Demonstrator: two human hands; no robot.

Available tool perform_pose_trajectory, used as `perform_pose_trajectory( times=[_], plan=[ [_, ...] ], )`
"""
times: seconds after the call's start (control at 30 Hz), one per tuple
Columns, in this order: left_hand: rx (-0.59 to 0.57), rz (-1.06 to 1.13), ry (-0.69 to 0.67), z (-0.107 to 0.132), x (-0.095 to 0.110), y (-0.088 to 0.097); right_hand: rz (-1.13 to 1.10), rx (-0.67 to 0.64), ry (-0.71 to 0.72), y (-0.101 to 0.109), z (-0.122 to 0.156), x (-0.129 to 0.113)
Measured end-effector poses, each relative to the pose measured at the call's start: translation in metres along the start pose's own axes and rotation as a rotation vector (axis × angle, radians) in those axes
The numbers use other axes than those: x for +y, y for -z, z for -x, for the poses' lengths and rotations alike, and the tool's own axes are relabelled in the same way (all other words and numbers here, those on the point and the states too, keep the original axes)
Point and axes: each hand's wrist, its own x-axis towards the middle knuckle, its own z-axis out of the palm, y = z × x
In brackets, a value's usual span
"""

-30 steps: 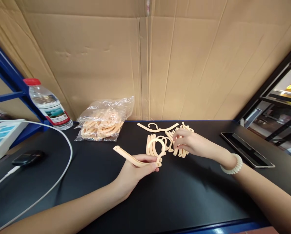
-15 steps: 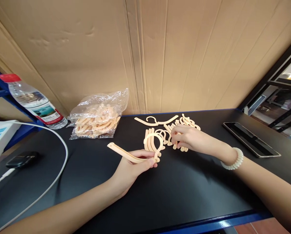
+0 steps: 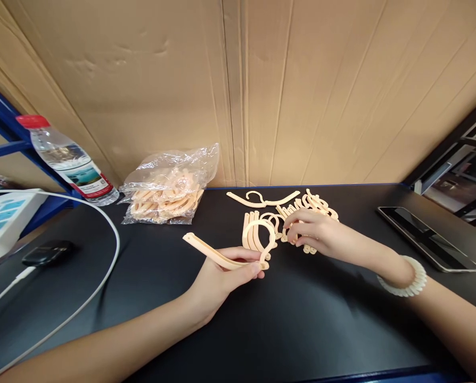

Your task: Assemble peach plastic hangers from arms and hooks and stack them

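My left hand (image 3: 226, 276) is closed round a peach-coloured plastic hanger piece (image 3: 206, 250), one arm joined to a curved hook (image 3: 273, 234). The arm points up to the left, and the hook stands over the pile. Over the loose hanger parts (image 3: 316, 202), my right hand (image 3: 316, 229) reaches with its fingers curled down among them. What its fingertips grip is hidden. Several hanger arms (image 3: 249, 229) lie side by side behind the held hook, and loose hooks lie beside them. A spread hanger (image 3: 262, 202) with both arms and its hook lies behind the pile.
A clear plastic bag (image 3: 166, 194) of more hanger parts sits back left, near a water bottle (image 3: 76, 165). A white cable (image 3: 112, 266), black charger (image 3: 48, 252) and power strip (image 3: 10, 218) occupy the left side. A phone (image 3: 425, 236) lies right. Cardboard (image 3: 162, 96) stands behind.
The view has shifted, so the scene sits slightly further right. My left hand keeps hold of the hanger piece. My right fingers have moved slightly within the pile of parts.
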Motion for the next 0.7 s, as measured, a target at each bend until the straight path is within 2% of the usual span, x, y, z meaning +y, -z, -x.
perform_pose_trajectory(
  times=[0.1, 0.17, 0.23, 0.5, 0.7],
  plan=[
    [0.004, -0.002, 0.017, 0.000, 0.001, 0.000, -0.163, 0.152, -0.185, 0.008, 0.002, -0.004],
    [0.009, -0.003, 0.030, 0.000, 0.002, -0.001, -0.366, 0.229, -0.313, 0.012, 0.003, -0.008],
    [0.010, -0.003, 0.041, 0.001, 0.003, -0.001, -0.579, 0.258, -0.372, 0.014, 0.003, -0.012],
    [0.000, -0.007, 0.041, 0.000, 0.002, 0.000, -0.904, 0.425, -0.424, 0.015, -0.001, -0.022],
    [0.007, -0.019, 0.050, 0.000, 0.003, 0.001, -0.926, 0.516, -0.417, 0.009, -0.001, -0.032]
  ],
)
